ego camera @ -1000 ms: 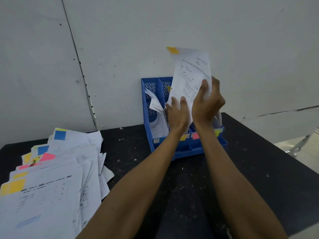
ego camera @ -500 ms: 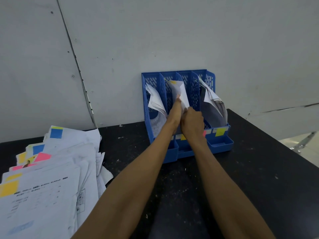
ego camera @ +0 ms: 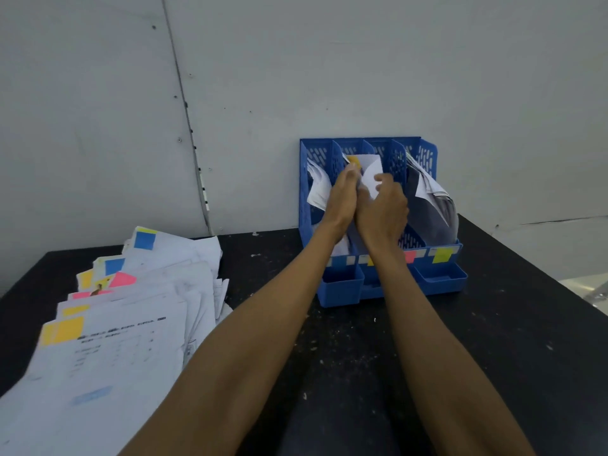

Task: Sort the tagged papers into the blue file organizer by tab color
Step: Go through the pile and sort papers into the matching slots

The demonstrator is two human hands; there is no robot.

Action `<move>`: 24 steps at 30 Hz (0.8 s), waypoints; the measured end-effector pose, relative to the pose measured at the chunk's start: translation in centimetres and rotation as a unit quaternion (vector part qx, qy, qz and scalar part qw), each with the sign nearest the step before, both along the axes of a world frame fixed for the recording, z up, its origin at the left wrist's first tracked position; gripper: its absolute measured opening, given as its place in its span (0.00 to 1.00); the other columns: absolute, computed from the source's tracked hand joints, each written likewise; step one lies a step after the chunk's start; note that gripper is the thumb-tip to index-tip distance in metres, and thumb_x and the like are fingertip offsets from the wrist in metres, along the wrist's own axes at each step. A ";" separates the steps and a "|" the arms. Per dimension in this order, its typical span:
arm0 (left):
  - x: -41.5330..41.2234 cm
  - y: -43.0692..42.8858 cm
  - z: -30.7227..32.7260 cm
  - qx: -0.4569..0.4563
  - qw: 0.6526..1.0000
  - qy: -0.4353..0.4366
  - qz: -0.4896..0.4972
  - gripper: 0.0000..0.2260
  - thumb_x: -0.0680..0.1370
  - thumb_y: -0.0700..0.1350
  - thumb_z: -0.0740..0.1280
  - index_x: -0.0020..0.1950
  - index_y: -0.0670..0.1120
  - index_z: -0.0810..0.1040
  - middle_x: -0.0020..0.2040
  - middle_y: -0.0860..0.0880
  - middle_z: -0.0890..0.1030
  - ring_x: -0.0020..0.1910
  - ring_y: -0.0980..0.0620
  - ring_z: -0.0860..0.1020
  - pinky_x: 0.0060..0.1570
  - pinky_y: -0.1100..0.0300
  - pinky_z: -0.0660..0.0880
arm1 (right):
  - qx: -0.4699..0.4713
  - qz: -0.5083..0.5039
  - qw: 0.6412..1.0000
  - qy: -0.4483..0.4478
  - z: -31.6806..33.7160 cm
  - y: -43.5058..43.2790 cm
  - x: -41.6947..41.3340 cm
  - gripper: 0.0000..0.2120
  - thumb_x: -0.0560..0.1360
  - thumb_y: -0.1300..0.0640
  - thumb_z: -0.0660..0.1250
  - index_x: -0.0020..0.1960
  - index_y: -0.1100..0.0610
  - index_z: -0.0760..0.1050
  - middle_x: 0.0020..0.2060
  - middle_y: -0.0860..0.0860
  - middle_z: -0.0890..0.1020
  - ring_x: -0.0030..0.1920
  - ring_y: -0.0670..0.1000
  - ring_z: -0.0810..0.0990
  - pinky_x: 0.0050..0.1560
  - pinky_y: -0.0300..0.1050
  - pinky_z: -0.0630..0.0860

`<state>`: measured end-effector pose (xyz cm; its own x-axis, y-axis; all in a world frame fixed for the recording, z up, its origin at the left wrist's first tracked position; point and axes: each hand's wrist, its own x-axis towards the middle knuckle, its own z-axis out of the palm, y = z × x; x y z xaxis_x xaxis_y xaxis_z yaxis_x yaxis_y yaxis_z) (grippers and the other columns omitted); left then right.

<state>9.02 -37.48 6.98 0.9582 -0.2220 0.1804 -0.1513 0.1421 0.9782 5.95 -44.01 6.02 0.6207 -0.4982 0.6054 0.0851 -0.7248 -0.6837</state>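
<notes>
The organizer (ego camera: 424,153) stands upright at the rear of the black worktop (ego camera: 493,324), against the wall (ego camera: 362,77). Both hands meet at its middle slots.

- Sheet (ego camera: 371,172): white, with a yellow tab (ego camera: 354,159) at its top left corner. It stands in the middle of the organizer. The hands hide which slot holds it.
- Right hand (ego camera: 383,209): fingers curled, with the thumb pinching the right edge of the sheet.
- Left hand (ego camera: 342,195): fingers reach up along the left side of the sheet, just below the tab. Whether they grip or only press cannot be determined.
- Outer slots: both hold leaning papers.
- Front ledge: carries small pink and yellow labels.
- Pile (ego camera: 131,324): loose papers with blue, yellow and pink tabs. It lies on the left of the worktop, well apart from the organizer.
</notes>
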 end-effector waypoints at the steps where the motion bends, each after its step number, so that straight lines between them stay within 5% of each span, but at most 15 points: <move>1: -0.2 0.8 0.7 -0.015 1.000 -0.013 -0.002 0.17 0.80 0.61 0.55 0.52 0.51 0.76 0.52 0.47 0.79 0.53 0.50 0.77 0.64 0.47 0.72 | 0.005 0.007 1.000 -0.020 0.5 0.6 0.0 0.15 0.78 0.50 0.62 0.62 0.56 0.72 0.54 0.54 0.78 0.52 0.54 0.77 0.48 0.48 0.72; 4: -0.9 5.0 2.2 -0.062 0.998 -0.011 0.023 0.19 0.83 0.56 0.55 0.65 0.46 0.75 0.57 0.48 0.78 0.55 0.51 0.78 0.58 0.55 0.74 | -0.002 0.040 0.997 -0.065 1.8 3.7 -0.2 0.14 0.78 0.51 0.62 0.62 0.55 0.73 0.55 0.53 0.78 0.52 0.53 0.78 0.49 0.45 0.71; 10: -3.5 18.0 0.8 0.058 0.971 -0.109 0.206 0.14 0.82 0.51 0.59 0.57 0.43 0.80 0.50 0.46 0.83 0.48 0.51 0.83 0.52 0.54 0.77 | -0.002 0.134 0.989 -0.058 0.9 14.3 -1.7 0.12 0.77 0.52 0.65 0.59 0.55 0.74 0.51 0.52 0.80 0.50 0.52 0.79 0.48 0.44 0.73; 14: -5.8 28.1 -4.5 0.250 0.910 -0.129 0.304 0.11 0.78 0.39 0.63 0.57 0.42 0.81 0.54 0.46 0.83 0.54 0.48 0.80 0.58 0.57 0.75 | 0.006 0.243 0.969 0.054 -3.1 21.7 -3.3 0.10 0.75 0.52 0.67 0.55 0.55 0.76 0.47 0.51 0.82 0.47 0.53 0.81 0.48 0.45 0.76; 19: -10.9 38.5 -11.2 0.435 0.789 0.003 0.434 0.16 0.77 0.38 0.58 0.60 0.44 0.80 0.57 0.45 0.80 0.58 0.43 0.77 0.59 0.51 0.72 | -0.032 0.332 0.913 0.236 -9.4 29.6 -6.0 0.13 0.74 0.48 0.69 0.54 0.54 0.77 0.48 0.51 0.83 0.52 0.54 0.80 0.48 0.41 0.72; 21: -12.9 40.4 -12.8 0.494 0.733 0.036 0.466 0.14 0.78 0.39 0.57 0.57 0.44 0.80 0.55 0.43 0.79 0.55 0.43 0.76 0.55 0.49 0.71 | -0.072 0.314 0.911 0.258 -11.1 31.5 -7.0 0.15 0.75 0.47 0.67 0.57 0.54 0.76 0.54 0.52 0.81 0.56 0.54 0.78 0.51 0.43 0.72; 24: -14.7 41.7 -14.6 0.521 0.705 0.048 0.478 0.12 0.78 0.40 0.57 0.55 0.42 0.79 0.56 0.44 0.77 0.55 0.45 0.73 0.56 0.50 0.68 | -0.138 0.279 0.920 0.239 -12.9 33.4 -8.1 0.16 0.77 0.47 0.64 0.61 0.54 0.75 0.57 0.52 0.78 0.60 0.54 0.72 0.56 0.48 0.71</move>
<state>-5.64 4.22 -7.61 0.7561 0.5702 0.3212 0.3838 -0.7839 0.4881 -2.14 -10.66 -6.88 0.9610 0.1101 0.2537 0.2343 -0.8115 -0.5353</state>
